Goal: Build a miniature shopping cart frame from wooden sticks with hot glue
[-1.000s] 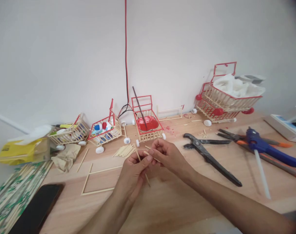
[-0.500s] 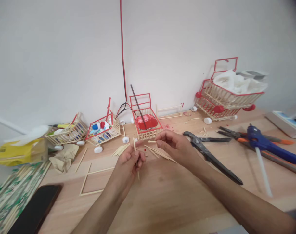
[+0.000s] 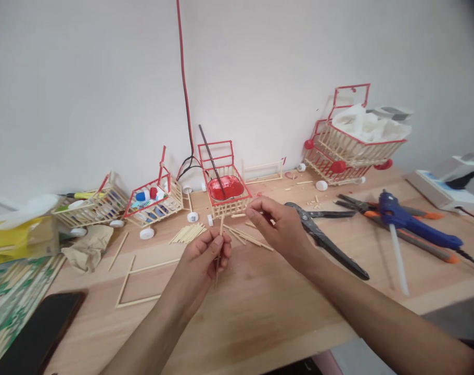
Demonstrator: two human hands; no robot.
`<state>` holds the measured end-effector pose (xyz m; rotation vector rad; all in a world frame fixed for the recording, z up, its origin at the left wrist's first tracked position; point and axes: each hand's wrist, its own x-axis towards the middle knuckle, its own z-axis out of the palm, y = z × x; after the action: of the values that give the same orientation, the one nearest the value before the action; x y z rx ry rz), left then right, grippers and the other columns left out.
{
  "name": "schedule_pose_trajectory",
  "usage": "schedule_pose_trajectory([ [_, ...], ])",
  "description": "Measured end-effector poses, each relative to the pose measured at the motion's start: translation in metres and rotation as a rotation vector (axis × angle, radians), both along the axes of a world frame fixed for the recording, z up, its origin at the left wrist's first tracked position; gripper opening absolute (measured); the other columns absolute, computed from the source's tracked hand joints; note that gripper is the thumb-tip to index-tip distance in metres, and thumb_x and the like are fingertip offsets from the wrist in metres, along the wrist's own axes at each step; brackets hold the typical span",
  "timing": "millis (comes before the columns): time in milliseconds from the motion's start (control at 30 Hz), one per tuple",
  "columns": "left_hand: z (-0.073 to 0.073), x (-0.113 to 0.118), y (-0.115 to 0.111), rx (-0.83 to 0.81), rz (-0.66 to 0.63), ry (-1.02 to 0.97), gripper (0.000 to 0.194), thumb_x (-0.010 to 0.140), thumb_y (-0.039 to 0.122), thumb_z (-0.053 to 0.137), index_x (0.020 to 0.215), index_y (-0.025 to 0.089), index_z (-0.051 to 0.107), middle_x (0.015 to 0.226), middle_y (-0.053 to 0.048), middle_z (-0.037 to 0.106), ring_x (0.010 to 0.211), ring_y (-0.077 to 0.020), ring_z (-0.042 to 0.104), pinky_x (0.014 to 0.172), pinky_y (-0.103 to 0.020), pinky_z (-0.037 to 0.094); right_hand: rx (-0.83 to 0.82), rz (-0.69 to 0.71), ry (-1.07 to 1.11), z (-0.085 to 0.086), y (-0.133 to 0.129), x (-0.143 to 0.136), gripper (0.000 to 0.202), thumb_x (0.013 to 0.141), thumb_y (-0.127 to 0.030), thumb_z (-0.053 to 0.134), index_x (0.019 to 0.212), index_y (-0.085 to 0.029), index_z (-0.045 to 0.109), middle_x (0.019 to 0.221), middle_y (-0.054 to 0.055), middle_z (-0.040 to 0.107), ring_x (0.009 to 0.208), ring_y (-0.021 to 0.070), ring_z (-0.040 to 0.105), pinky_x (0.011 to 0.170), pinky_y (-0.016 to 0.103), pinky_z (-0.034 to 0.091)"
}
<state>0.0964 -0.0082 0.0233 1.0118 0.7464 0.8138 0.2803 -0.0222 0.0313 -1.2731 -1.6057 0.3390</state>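
A thin wooden stick (image 3: 221, 224) stands nearly upright, pinched in my left hand (image 3: 207, 250), its lower end poking out below the fingers. In my right hand (image 3: 278, 224) a short piece of wooden stick (image 3: 239, 215) is held between thumb and forefinger, pointing left, apart from the upright stick. Behind the hands is a small stick cart (image 3: 231, 211) with red edges, holding a dish of red paint (image 3: 232, 188) and a brush (image 3: 211, 159). Loose sticks (image 3: 252, 239) and a pile of short sticks (image 3: 188, 233) lie nearby.
A stick frame (image 3: 139, 301) and a phone (image 3: 39, 333) lie on the left. Black-handled pliers (image 3: 330, 245), a blue glue gun (image 3: 416, 224) and orange-handled pliers (image 3: 424, 245) lie on the right. More stick carts (image 3: 154, 203) line the wall, with a stacked pair (image 3: 361, 140) at right.
The camera view has shifted, so the scene sits further left and a little higher. The short piece in my right hand now lies slightly closer to the upright stick's top.
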Motion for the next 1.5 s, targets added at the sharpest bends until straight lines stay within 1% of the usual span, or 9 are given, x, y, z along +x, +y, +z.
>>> schedule_pose_trajectory([
  [167, 0.0001, 0.0008, -0.0030, -0.079, -0.048, -0.054, 0.016, 0.084, 0.030, 0.062, 0.087, 0.014, 0.060, 0.063, 0.001, 0.052, 0.052, -0.0068, 0.041, 0.049, -0.019, 0.030, -0.028, 0.016, -0.006, -0.0034, 0.0007, -0.0013, 0.016, 0.091, -0.030, 0.052, 0.082, -0.019, 0.061, 0.061, -0.004, 0.056, 0.053, 0.0085, 0.043, 0.054, 0.022, 0.033],
  [333, 0.0004, 0.0015, -0.0046, -0.121, -0.055, -0.082, 0.013, 0.085, 0.027, 0.060, 0.088, 0.015, 0.060, 0.062, 0.002, 0.051, 0.052, -0.0067, 0.040, 0.048, -0.018, 0.030, -0.018, 0.023, -0.036, -0.0028, -0.0008, -0.0017, 0.013, 0.089, -0.028, 0.054, 0.084, -0.019, 0.062, 0.063, -0.003, 0.059, 0.053, 0.0082, 0.045, 0.053, 0.021, 0.033],
  [533, 0.0039, 0.0031, -0.0051, -0.141, -0.055, -0.069, 0.017, 0.082, 0.028, 0.065, 0.089, 0.014, 0.061, 0.062, 0.001, 0.051, 0.051, -0.0069, 0.040, 0.048, -0.019, 0.030, -0.023, 0.021, -0.038, -0.0029, -0.0007, -0.0012, 0.015, 0.090, -0.030, 0.055, 0.085, -0.019, 0.063, 0.065, -0.002, 0.062, 0.053, 0.0083, 0.046, 0.053, 0.021, 0.034],
  [667, 0.0044, 0.0021, -0.0053, -0.136, -0.066, -0.068, 0.016, 0.082, 0.027, 0.065, 0.089, 0.014, 0.061, 0.063, 0.001, 0.051, 0.052, -0.0068, 0.040, 0.048, -0.019, 0.029, -0.026, 0.022, -0.045, -0.0033, -0.0006, -0.0015, 0.014, 0.089, -0.030, 0.056, 0.086, -0.019, 0.063, 0.066, -0.002, 0.062, 0.054, 0.0083, 0.046, 0.054, 0.021, 0.034],
  [800, 0.0022, 0.0007, -0.0053, -0.105, -0.082, -0.073, 0.014, 0.086, 0.026, 0.060, 0.091, 0.014, 0.061, 0.064, 0.001, 0.051, 0.052, -0.0067, 0.039, 0.049, -0.019, 0.030, -0.032, 0.022, -0.051, -0.0036, -0.0008, -0.0020, 0.014, 0.089, -0.028, 0.055, 0.084, -0.018, 0.063, 0.065, -0.002, 0.061, 0.053, 0.0081, 0.046, 0.054, 0.021, 0.034],
  [1000, 0.0021, 0.0013, -0.0042, -0.098, -0.095, -0.063, 0.012, 0.088, 0.025, 0.056, 0.092, 0.014, 0.060, 0.064, 0.001, 0.051, 0.052, -0.0066, 0.039, 0.048, -0.018, 0.030, -0.043, 0.016, -0.047, -0.0035, -0.0012, -0.0026, 0.015, 0.089, -0.030, 0.056, 0.083, -0.018, 0.063, 0.062, -0.003, 0.060, 0.052, 0.0080, 0.044, 0.052, 0.021, 0.033],
  [1333, 0.0015, 0.0011, -0.0046, -0.091, -0.111, -0.057, 0.013, 0.087, 0.027, 0.058, 0.092, 0.015, 0.059, 0.063, 0.002, 0.050, 0.050, -0.0056, 0.039, 0.047, -0.017, 0.029, -0.006, 0.022, -0.040, -0.0050, -0.0009, -0.0017, 0.014, 0.089, -0.028, 0.057, 0.082, -0.018, 0.063, 0.062, -0.003, 0.059, 0.052, 0.0073, 0.044, 0.053, 0.020, 0.033],
  [1500, 0.0006, -0.0004, -0.0037, -0.068, -0.120, -0.046, 0.012, 0.088, 0.025, 0.056, 0.092, 0.014, 0.058, 0.064, 0.002, 0.051, 0.049, -0.0048, 0.039, 0.046, -0.016, 0.028, 0.014, 0.037, -0.038, -0.0055, -0.0001, -0.0010, 0.012, 0.088, -0.025, 0.058, 0.083, -0.017, 0.064, 0.065, -0.003, 0.061, 0.053, 0.0070, 0.044, 0.054, 0.020, 0.034],
])
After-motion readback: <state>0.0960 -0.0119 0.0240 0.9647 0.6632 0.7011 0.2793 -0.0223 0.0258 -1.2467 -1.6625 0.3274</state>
